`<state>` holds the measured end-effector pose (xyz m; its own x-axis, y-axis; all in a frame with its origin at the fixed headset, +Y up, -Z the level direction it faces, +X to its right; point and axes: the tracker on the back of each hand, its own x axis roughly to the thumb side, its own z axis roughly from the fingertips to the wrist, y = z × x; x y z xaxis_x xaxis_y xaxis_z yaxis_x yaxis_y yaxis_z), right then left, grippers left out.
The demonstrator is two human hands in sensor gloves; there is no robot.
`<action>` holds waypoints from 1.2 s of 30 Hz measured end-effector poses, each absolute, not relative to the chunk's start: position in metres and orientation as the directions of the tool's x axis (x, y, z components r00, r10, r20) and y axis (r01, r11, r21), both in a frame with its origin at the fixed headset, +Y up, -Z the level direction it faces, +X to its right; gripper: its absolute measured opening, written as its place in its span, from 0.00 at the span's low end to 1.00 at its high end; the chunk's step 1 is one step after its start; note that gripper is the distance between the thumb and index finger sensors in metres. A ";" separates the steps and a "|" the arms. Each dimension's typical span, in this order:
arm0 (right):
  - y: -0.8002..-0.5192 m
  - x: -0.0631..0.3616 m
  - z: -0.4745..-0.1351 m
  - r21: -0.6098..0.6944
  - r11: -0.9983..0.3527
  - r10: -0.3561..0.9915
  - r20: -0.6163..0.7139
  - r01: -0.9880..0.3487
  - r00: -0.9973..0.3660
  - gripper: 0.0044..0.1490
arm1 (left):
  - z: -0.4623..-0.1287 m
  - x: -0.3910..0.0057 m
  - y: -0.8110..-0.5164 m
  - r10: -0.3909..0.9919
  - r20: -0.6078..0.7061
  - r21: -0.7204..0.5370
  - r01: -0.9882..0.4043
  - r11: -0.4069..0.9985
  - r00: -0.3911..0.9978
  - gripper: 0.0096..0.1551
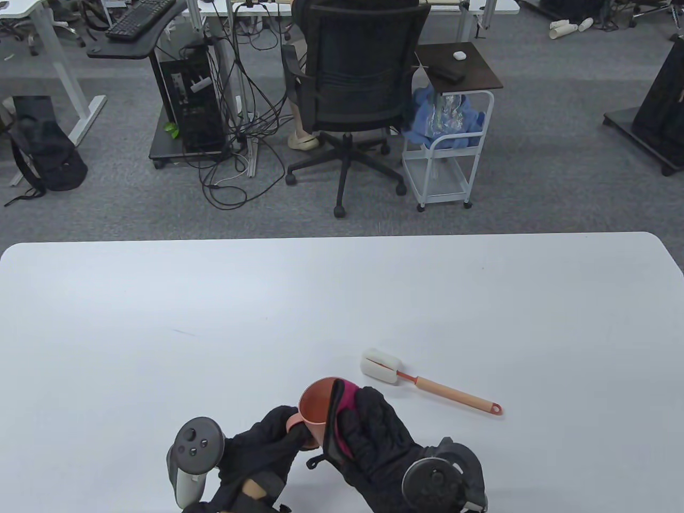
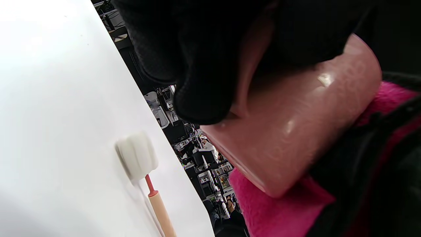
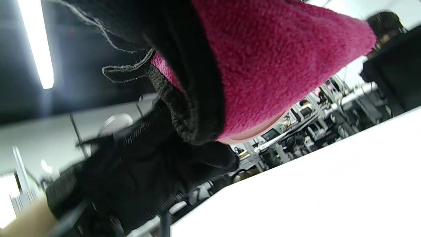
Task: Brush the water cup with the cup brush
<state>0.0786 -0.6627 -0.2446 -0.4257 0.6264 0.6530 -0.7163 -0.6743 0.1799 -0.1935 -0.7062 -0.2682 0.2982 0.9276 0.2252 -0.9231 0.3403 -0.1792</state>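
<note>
A pink water cup [image 1: 315, 402] is held just above the table near the front edge, its mouth tilted up and to the far side. My left hand [image 1: 291, 430] grips the cup's handle; in the left wrist view its fingers [image 2: 197, 65] wrap the handle against the cup [image 2: 296, 131]. My right hand [image 1: 344, 406], in a black glove with pink lining, holds the cup's right side. The cup brush [image 1: 427, 382], with a white sponge head and a peach handle, lies on the table right of the cup, untouched. It also shows in the left wrist view [image 2: 138, 158].
The white table [image 1: 160, 331] stretches wide to the left and far side. Beyond its far edge stand an office chair [image 1: 355, 91] and a small white cart [image 1: 454, 123] on the carpet.
</note>
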 end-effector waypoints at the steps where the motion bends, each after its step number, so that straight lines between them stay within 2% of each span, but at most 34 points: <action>1: -0.664 0.081 -0.249 0.221 -0.638 0.668 0.636 -0.738 -0.387 0.45 | -0.268 -0.193 -0.706 0.927 0.225 -0.179 -0.922 0.343 0.301 0.21; 5: -0.671 0.090 -0.268 0.344 -0.475 0.806 0.540 -0.810 -0.243 0.46 | -0.268 -0.194 -0.706 0.925 0.233 -0.180 -0.921 0.345 0.300 0.21; 7: -0.680 0.094 -0.280 0.427 -0.318 0.895 0.431 -0.846 -0.119 0.46 | -0.268 -0.192 -0.706 0.925 0.239 -0.191 -0.919 0.344 0.297 0.21; 10: -0.693 0.096 -0.293 0.485 -0.098 0.961 0.273 -0.869 0.045 0.45 | -0.268 -0.189 -0.707 0.927 0.249 -0.231 -0.912 0.338 0.281 0.21; 12: -0.707 0.092 -0.302 0.543 0.045 0.979 0.142 -0.839 0.144 0.45 | -0.269 -0.184 -0.707 0.928 0.253 -0.267 -0.902 0.340 0.275 0.21; 18: -0.739 0.079 -0.314 0.712 0.244 0.960 -0.082 -0.658 0.267 0.45 | -0.272 -0.177 -0.712 0.947 0.236 -0.383 -0.875 0.296 0.217 0.22; 20: -0.748 0.077 -0.312 0.717 0.362 0.925 -0.194 -0.596 0.327 0.42 | -0.273 -0.175 -0.712 0.950 0.238 -0.404 -0.868 0.287 0.203 0.22; 22: -0.752 0.078 -0.312 0.689 0.401 0.912 -0.234 -0.604 0.338 0.39 | -0.273 -0.173 -0.712 0.946 0.239 -0.406 -0.863 0.301 0.218 0.22; 27: -0.757 0.095 -0.318 0.583 0.458 0.883 -0.214 -0.672 0.416 0.38 | -0.274 -0.176 -0.715 0.949 0.219 -0.379 -0.877 0.296 0.225 0.21; 30: -0.748 0.121 -0.322 0.497 0.475 0.866 -0.118 -0.726 0.486 0.39 | -0.275 -0.187 -0.714 0.952 0.189 -0.324 -0.901 0.290 0.239 0.21; 33: -0.738 0.150 -0.325 0.457 0.474 0.854 -0.029 -0.753 0.520 0.39 | -0.278 -0.199 -0.705 0.934 0.134 -0.215 -0.910 0.355 0.332 0.20; 36: -0.730 0.170 -0.328 0.384 0.541 0.804 0.025 -0.748 0.594 0.39 | -0.284 -0.205 -0.696 0.906 0.068 -0.204 -0.883 0.422 0.418 0.20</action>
